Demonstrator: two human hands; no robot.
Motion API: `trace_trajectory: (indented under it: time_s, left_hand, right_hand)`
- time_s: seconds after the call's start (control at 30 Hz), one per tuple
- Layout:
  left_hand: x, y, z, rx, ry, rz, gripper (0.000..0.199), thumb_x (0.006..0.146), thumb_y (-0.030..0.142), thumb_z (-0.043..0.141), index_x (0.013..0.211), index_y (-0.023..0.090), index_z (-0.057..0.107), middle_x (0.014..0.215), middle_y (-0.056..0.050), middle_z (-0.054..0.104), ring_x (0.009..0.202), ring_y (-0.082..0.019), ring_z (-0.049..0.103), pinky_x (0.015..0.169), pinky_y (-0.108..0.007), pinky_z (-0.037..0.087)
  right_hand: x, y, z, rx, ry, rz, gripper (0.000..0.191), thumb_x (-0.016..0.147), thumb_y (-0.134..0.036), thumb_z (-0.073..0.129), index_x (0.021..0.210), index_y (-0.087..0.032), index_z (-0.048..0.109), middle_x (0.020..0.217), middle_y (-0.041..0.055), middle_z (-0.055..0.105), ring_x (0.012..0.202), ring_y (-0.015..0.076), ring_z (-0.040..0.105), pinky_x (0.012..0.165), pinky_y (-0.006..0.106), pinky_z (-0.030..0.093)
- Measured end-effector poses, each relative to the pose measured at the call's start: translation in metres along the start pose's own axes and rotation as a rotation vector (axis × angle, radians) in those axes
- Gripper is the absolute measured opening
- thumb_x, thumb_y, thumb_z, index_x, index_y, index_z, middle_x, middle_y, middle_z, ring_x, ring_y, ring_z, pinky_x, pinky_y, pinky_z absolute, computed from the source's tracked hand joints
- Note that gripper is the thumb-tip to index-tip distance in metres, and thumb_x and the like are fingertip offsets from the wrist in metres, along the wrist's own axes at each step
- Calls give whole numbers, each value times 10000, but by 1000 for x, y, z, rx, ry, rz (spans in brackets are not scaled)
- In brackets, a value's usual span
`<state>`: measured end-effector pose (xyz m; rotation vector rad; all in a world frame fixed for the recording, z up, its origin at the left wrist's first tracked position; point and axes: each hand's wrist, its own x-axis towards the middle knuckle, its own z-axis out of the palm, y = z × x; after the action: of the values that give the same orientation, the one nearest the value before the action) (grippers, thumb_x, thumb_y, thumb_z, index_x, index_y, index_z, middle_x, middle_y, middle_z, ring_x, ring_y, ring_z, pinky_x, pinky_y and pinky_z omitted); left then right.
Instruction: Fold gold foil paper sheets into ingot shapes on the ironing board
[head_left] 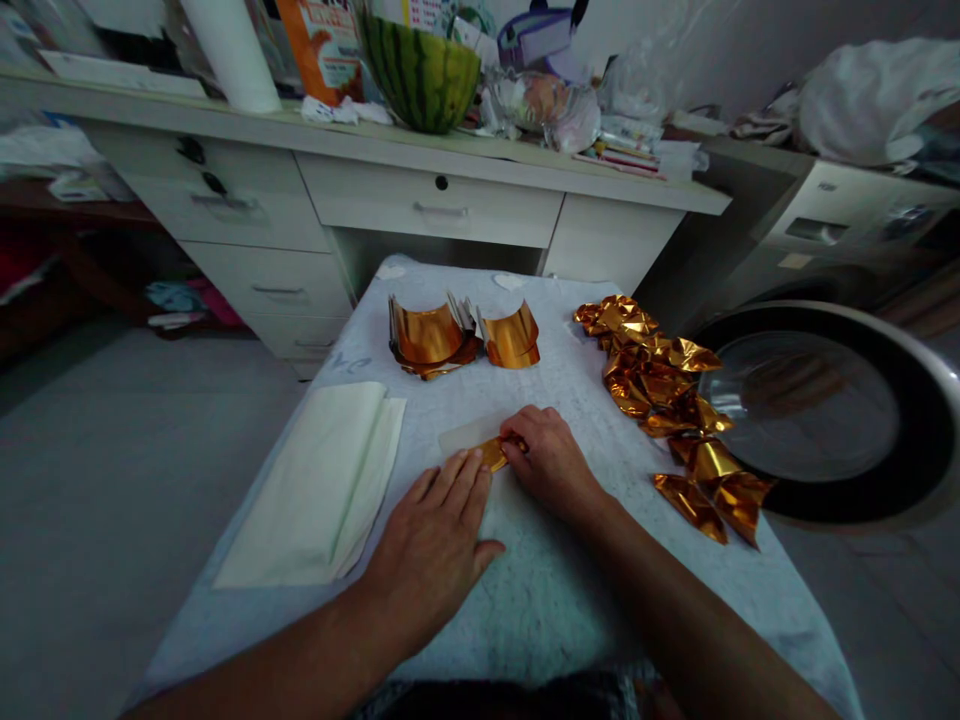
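Note:
My left hand (442,535) lies flat, fingers stretched out, with its fingertips on the left end of a small gold foil paper (493,455). At the other end, the curled fingers of my right hand (553,462) pinch the gold foil paper. A strip of whitish paper (466,435) shows just behind it, partly covered by my hands. Beyond them stand a larger stack of curved gold foil sheets (426,335) and a smaller one (512,338). Folded gold foil pieces (649,385) lie heaped to the right.
A pale folded paper stack (315,490) rests at left on the cloth-covered table (555,600). Behind is a white desk (442,205) bearing a cut watermelon (424,75) and clutter. A washing machine's open round door (817,405) stands close by the table's right edge.

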<state>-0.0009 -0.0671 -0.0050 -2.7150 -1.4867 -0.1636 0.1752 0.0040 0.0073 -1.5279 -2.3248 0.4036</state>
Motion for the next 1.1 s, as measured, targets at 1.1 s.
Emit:
trace_trajectory:
  time_s: [1.1]
  left_hand:
    - [-20, -20, 5, -159, 116, 8, 543, 861, 375, 639, 1353, 187, 509, 1361, -140, 569, 1303, -332, 488, 1072, -522, 430]
  right_hand:
    - [-10, -8, 9, -42, 13, 136, 258, 837, -365, 671, 1042, -232, 588, 1062, 56, 586, 974, 245, 483, 842, 374, 369]
